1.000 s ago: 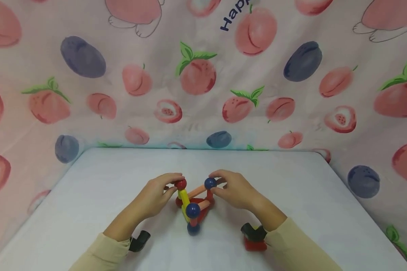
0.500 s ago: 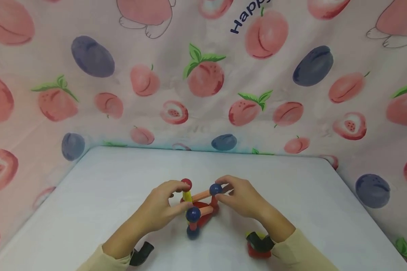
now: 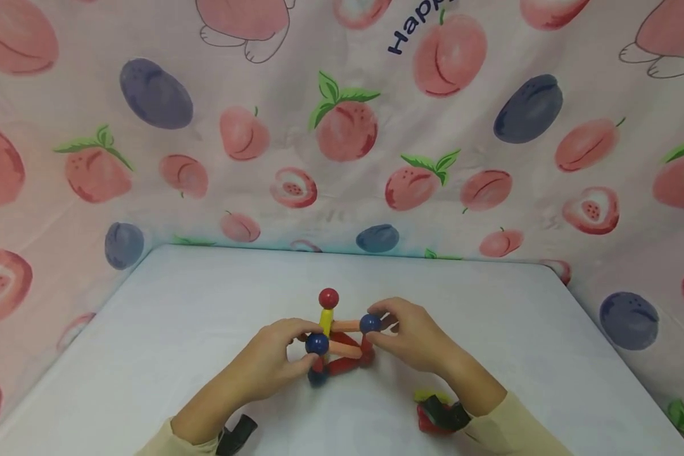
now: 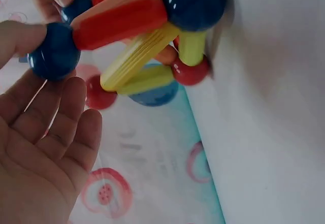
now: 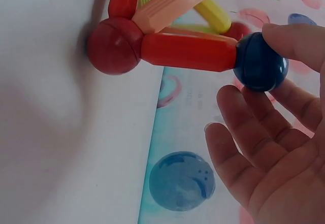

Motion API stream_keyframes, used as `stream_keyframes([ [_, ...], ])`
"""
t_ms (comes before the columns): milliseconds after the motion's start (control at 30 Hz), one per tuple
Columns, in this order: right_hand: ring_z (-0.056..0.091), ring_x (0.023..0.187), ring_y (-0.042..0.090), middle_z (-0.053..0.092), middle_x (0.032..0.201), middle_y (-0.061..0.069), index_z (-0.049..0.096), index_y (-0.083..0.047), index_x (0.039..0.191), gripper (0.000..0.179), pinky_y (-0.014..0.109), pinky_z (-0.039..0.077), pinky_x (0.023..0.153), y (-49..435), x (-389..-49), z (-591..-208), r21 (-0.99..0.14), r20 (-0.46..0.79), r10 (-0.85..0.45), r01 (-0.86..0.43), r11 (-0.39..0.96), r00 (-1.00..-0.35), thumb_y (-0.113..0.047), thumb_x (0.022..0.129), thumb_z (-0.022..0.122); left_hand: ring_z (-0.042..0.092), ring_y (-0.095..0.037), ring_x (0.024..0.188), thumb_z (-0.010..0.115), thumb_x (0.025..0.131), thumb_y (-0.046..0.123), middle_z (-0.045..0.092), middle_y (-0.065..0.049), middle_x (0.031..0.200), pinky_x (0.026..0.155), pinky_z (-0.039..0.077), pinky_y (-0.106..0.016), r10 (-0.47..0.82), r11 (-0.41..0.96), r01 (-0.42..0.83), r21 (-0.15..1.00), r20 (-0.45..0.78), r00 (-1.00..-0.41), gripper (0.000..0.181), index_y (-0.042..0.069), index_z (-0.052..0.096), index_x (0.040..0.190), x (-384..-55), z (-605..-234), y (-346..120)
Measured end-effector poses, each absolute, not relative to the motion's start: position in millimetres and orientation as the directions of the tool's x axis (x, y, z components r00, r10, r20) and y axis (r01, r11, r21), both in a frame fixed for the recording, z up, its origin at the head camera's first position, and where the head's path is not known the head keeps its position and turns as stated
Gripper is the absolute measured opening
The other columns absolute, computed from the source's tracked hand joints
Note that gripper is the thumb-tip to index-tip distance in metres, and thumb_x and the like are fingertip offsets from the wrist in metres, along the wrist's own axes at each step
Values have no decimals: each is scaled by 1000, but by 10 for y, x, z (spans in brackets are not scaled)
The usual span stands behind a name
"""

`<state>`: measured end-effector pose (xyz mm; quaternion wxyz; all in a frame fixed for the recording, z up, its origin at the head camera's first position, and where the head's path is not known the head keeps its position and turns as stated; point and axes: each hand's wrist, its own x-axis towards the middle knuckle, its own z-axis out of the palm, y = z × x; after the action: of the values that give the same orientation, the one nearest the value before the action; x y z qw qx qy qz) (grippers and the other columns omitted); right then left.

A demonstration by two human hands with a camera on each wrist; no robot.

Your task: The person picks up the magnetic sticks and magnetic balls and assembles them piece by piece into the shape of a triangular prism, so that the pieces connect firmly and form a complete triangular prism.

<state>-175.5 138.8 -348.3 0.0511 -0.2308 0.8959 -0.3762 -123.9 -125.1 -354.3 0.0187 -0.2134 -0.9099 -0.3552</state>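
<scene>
A frame of coloured rods and balls, like a magnetic construction toy, stands on the table between the hands. My left hand [image 3: 270, 358] pinches its near-left upper blue ball [image 3: 317, 344] between thumb and fingers. In the left wrist view a red rod [image 4: 122, 25] runs from that ball to another blue ball [image 4: 195, 3] against the tabletop. My right hand [image 3: 418, 335] pinches the right upper blue ball [image 3: 370, 323]; below it a red rod [image 5: 189, 52] reaches a red ball [image 5: 114, 46]. At the back, a red ball [image 3: 329, 298] tops a yellow rod [image 3: 326, 322], untouched by either hand.
Red and yellow pieces [image 3: 432, 425] lie on the white table [image 3: 205, 285] beside the right wrist, partly covered by a black wrist-worn device [image 3: 444, 413]. A fruit-printed cloth [image 3: 342, 209] hangs behind the table's far edge.
The left hand has let go of the red ball and moved nearer to grip the near blue ball. The frame has turned slightly. The right hand stays on its blue ball.
</scene>
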Motion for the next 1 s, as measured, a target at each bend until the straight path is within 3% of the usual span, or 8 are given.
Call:
stream_keyframes([
  [333, 64, 100, 21, 66, 108, -1, 64, -7, 123, 38, 45, 54, 91, 1489, -1659, -3467, -695, 49, -442, -348, 629, -896, -21, 89, 77, 64, -17, 100, 72, 90, 4, 67, -3, 119, 84, 56, -34, 375, 624, 474, 621, 294, -879, 35, 6, 66, 125, -1328, -3606, -1296],
  [800, 61, 94, 17, 67, 103, -4, 68, -13, 113, 32, 39, 56, 85, 2041, -1452, -3632, -653, -238, -382, -144, 744, -893, -21, 85, 81, 64, -17, 103, 70, 92, 5, 67, -4, 120, 86, 56, -35, 384, 609, 450, 654, 253, -888, 35, 5, 65, 127, -1329, -3619, -1282],
  [1000, 58, 90, 17, 65, 97, -6, 69, -15, 106, 25, 37, 52, 79, 2213, -1414, -3710, -624, -246, -440, -207, 754, -864, -16, 83, 78, 64, -17, 102, 71, 92, 5, 68, -3, 119, 85, 56, -36, 375, 614, 454, 646, 267, -888, 35, 7, 66, 126, -1327, -3614, -1304],
])
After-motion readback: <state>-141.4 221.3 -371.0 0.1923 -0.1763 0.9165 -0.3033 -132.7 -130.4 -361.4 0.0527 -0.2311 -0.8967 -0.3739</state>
